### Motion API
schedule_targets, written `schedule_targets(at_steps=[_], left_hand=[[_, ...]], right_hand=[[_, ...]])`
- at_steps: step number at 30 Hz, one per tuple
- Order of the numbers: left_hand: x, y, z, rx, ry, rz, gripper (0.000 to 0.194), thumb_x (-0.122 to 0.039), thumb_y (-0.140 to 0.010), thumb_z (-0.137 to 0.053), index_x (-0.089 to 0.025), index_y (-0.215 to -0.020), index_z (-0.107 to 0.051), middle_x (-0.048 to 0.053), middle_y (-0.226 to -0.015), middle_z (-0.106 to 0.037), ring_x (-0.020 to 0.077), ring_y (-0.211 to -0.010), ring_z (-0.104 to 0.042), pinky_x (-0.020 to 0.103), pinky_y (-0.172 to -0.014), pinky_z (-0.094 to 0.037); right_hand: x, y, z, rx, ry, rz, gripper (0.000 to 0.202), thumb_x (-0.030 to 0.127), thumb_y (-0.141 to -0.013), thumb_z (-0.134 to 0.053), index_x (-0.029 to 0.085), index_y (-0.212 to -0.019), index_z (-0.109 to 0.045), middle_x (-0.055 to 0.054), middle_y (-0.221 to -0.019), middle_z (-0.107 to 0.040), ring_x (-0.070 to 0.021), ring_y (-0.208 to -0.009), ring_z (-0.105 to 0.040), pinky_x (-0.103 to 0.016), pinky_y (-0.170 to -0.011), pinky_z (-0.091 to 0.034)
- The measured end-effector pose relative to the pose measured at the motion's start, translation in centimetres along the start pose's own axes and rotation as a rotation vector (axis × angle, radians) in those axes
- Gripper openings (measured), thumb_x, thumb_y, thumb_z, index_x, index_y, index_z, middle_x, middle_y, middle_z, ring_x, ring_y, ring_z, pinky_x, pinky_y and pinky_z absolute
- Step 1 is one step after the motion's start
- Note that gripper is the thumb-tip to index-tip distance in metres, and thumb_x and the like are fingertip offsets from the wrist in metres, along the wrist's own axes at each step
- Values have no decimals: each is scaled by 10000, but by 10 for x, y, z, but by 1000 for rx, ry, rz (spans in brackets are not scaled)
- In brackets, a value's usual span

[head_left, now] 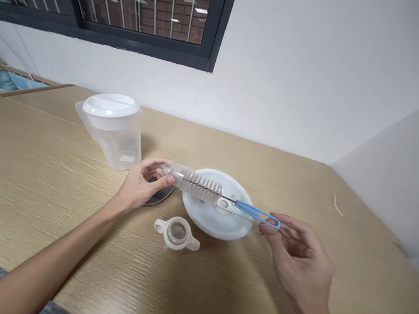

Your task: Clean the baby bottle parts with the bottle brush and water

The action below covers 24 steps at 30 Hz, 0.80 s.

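My left hand (145, 180) pinches a clear, rounded tube-like piece (174, 171) between thumb and fingers. A bottle brush with white bristles and a blue loop handle (251, 210) lines up with that piece; how far its bristles reach inside I cannot tell. The end of the blue handle is pinched by my right hand (298, 255). Both are held above a white oval bowl (221, 231), which has a small white ring-shaped item (223, 205) in it. In front of the bowl lies a small strainer (177, 233) with two side tabs.
A translucent lidded pitcher (118, 134) stands at the back left of the wooden table (112, 266). Partly behind my left hand is a dark round disc (160, 196). A thin white strip (337, 205) lies at right. The wall and window (141, 9) border the back.
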State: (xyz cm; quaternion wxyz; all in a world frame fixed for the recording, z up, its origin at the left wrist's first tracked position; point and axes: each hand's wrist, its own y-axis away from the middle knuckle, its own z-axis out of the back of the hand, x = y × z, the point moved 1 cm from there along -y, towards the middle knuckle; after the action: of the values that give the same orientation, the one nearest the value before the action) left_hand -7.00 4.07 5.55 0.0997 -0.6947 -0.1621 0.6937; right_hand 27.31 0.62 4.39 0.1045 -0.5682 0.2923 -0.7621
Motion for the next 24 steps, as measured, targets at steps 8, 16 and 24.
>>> schedule_targets(at_steps=[8,16,24], left_hand=[[1,1,-2,77,57,-66,451,-264,-721,-946,-212,-1133,-770,94,-1087,-789,198,-902,-724,293,-764,-576],[5,-1,4,-17,-3,-11,394,-345,-767,-918,-191,-1100,-774,66,-972,-802,158,-843,-718,262,-781,-582],[3,-1,-4,53,168,-5,446,-210,-697,-958,-200,-1103,-776,69,-1065,-814,150,-911,-750,237,-825,-603]], right_hand=[[6,2,4,155,60,-79,375,476,-974,-673,201,-719,-685,1,-541,-620,-111,-444,-568,-218,-437,-486],[8,4,-2,42,-30,-22,371,366,-868,-815,225,-1190,-695,-17,-796,-753,-146,-639,-722,-227,-560,-597],[-1,-1,2,112,-18,-46,210,347,-908,-775,216,-1071,-747,-27,-725,-780,-130,-609,-743,-184,-608,-623]])
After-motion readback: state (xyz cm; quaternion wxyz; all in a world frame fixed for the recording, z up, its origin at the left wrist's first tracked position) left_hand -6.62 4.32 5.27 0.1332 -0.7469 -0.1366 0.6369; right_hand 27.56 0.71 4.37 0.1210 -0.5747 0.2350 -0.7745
